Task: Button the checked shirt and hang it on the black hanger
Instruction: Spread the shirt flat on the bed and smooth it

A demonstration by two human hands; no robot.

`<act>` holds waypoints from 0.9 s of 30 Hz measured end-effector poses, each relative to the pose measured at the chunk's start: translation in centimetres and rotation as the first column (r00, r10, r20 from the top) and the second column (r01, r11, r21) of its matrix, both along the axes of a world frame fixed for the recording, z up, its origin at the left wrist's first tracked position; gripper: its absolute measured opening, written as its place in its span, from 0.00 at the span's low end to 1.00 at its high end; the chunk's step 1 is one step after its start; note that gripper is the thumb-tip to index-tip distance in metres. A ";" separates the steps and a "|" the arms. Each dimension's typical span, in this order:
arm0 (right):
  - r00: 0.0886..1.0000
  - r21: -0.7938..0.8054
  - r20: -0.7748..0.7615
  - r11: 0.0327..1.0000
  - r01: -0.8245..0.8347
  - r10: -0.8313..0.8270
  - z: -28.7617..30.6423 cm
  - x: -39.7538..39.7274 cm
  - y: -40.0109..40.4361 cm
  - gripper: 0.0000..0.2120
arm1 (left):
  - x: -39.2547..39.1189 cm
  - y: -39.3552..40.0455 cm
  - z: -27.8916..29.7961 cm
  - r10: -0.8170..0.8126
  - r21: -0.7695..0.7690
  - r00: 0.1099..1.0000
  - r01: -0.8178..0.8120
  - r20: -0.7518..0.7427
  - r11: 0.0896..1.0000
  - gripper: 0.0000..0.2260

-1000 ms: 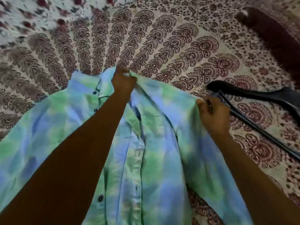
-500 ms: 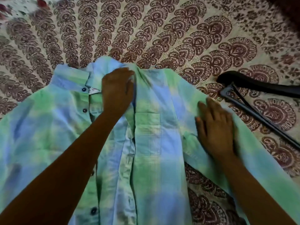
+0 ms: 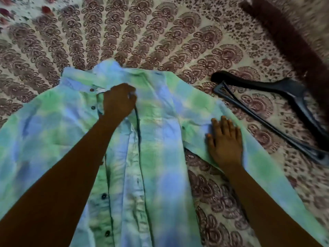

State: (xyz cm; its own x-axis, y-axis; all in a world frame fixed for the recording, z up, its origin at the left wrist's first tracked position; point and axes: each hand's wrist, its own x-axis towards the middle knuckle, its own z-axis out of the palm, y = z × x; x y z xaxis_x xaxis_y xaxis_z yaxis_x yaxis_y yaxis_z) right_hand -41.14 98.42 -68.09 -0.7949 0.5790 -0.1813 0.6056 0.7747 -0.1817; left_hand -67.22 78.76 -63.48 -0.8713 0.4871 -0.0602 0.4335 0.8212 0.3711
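Note:
The green and blue checked shirt (image 3: 160,143) lies front up on the patterned bedspread, its collar pointing away from me and its front placket unbuttoned, with dark buttons down the left edge. My left hand (image 3: 119,102) has its fingers curled on the top of the right front panel just below the collar. My right hand (image 3: 224,139) lies flat with straight fingers on the shirt's right sleeve. The black hanger (image 3: 277,97) rests on the bedspread to the right of the shirt, untouched.
The maroon-printed bedspread (image 3: 160,36) covers the whole surface. A dark maroon band (image 3: 292,45) of its border runs diagonally at the upper right, beyond the hanger.
My right hand let go of the shoulder and flattened on the sleeve, sliding a little right. My left hand came down from the collar, flattened briefly, then curled again on the front panel.

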 end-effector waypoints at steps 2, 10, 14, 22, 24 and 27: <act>0.999 -0.003 0.033 1.000 0.023 -0.023 0.5 3.4 -0.5 0.29 | 5.4 1.0 0.5 -0.164 0.131 0.986 0.164 -0.011 0.978 0.20; 0.882 -0.091 0.063 0.877 0.472 -0.468 2.0 17.8 -1.7 0.34 | 19.1 6.2 0.6 -0.387 0.239 0.898 0.337 0.208 0.911 0.18; 0.672 -0.055 0.112 0.670 0.740 -0.732 1.6 23.9 -1.3 0.34 | 23.6 8.0 -1.3 -0.611 0.133 0.741 0.600 0.277 0.789 0.18; 0.382 -0.477 0.036 0.320 0.819 -0.923 2.3 26.5 1.0 0.26 | 26.6 9.7 -2.5 -0.609 -0.206 0.791 0.607 0.060 0.768 0.15; 0.315 -0.702 -0.086 0.281 0.654 -0.945 3.6 27.3 1.9 0.15 | 26.0 10.7 -1.9 -0.584 -0.253 0.810 0.577 0.054 0.777 0.16; 0.105 -0.884 -0.107 0.143 0.445 -0.989 5.1 28.1 4.3 0.08 | 25.1 11.7 -1.0 -0.582 -0.233 0.810 0.582 0.079 0.779 0.20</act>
State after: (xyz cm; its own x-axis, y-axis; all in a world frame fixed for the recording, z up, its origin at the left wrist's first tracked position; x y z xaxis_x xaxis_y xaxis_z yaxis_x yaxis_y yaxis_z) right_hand -13.03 102.76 -62.95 0.0123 0.8603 -0.5097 0.2468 -0.4966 -0.8322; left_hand -42.16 90.43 -64.44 -0.4264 0.8721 -0.2402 0.8565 0.4746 0.2028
